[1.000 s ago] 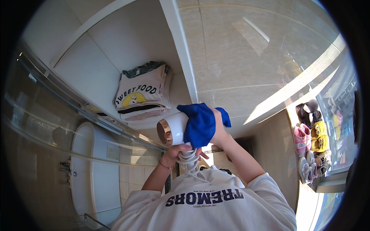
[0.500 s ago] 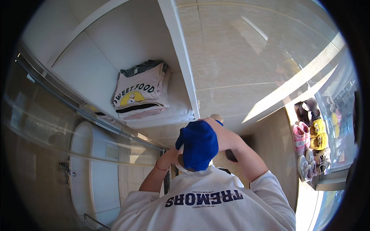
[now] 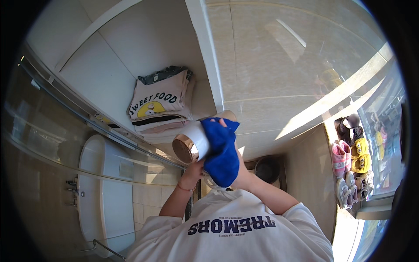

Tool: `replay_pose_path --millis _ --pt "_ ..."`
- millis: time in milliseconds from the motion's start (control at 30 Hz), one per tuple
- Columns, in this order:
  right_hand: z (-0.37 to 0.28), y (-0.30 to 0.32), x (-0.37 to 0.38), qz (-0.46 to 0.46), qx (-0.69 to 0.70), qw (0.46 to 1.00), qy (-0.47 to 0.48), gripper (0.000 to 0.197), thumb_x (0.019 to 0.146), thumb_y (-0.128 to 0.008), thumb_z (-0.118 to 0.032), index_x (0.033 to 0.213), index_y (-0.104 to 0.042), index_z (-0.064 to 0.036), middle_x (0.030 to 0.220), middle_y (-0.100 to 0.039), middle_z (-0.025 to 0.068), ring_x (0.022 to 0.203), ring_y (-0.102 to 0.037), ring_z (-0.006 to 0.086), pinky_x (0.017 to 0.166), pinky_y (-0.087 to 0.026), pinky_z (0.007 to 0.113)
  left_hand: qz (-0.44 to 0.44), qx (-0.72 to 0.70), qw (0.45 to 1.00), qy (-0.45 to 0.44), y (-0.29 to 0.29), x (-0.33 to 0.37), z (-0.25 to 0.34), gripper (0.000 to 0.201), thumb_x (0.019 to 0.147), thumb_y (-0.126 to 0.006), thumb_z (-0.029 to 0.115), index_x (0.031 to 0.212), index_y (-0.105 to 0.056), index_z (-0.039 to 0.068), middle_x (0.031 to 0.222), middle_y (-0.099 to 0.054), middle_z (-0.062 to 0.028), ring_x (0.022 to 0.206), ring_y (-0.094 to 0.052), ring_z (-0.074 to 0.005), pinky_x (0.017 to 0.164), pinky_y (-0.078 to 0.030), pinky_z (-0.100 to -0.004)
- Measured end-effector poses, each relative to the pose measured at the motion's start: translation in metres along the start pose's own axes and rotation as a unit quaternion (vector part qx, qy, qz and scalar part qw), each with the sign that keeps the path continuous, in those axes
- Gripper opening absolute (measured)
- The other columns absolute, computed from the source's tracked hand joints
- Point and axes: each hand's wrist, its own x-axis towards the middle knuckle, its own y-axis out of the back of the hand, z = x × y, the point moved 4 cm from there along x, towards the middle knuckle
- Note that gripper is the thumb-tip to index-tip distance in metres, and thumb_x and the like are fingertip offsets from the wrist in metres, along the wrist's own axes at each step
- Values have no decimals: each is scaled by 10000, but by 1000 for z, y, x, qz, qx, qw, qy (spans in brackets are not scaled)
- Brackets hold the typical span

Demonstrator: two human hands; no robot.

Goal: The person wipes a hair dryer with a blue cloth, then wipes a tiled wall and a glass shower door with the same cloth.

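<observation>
Partly hiding hair dryer [image 3: 199, 138] under blue cloth [image 3: 221, 155] clamped in right hand [image 3: 240, 174]; gripping beneath with half-hidden left hand [image 3: 194, 171].

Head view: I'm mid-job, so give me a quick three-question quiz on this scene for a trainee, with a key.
1. Which hand holds the blue cloth against the white hair dryer?
2. True or false: in the picture, the folded clothes lie to the left of the pink shoes.
3. What colour is the pair just right of the pink shoes? (a) green (b) yellow (c) red

Key:
1. The right hand.
2. True.
3. b, the yellow pair.
</observation>
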Motion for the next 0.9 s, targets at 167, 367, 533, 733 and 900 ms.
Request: replay_pose_path --millis 167,367,533,733,900 --pt "-7 -17 -7 12 -101 995 2 557 866 -607 -84 1394 -467 22 1449 -438 248 1358 -409 406 1125 -333 419 43 -226 972 54 -25 2 8 374 1000 -533 148 1361 -516 54 1326 -562 -80 1227 -538 -209 1055 -425 -326" --pt "20 3 -8 -26 292 949 -115 486 909 -585 -43 1379 -476 13 1371 -523 137 1258 -511 268 1076 -384 343 90 -80 990 -67 -65 -4 85 301 920 -543 132 1204 -538 33 1151 -627 -113 1083 -616 -183 958 -499 -336" --pt "60 59 -34 257 482 826 -141 475 903 -616 -29 1353 -476 -79 1318 -543 73 1181 -536 203 1037 -418 363 75 -36 994 -72 -65 -5 107 176 917 -501 114 1044 -554 4 975 -614 -146 1038 -633 -276 1036 -457 -477" --pt "14 72 -9 7 198 976 -89 604 798 -712 -160 1343 -481 -37 1274 -565 138 1144 -553 278 997 -436 362 63 -136 975 -162 -63 3 98 125 990 -508 128 1082 -539 48 1104 -594 -130 1342 -461 -320 1050 -417 -384" --pt "1 4 -27 -55 -322 942 69 661 699 -782 -255 1267 -546 -13 1214 -602 216 1130 -586 360 966 -450 389 79 -81 966 -231 -85 5 93 275 1006 -555 224 1213 -487 57 1245 -540 -117 1438 -314 -294 1155 -278 -406"
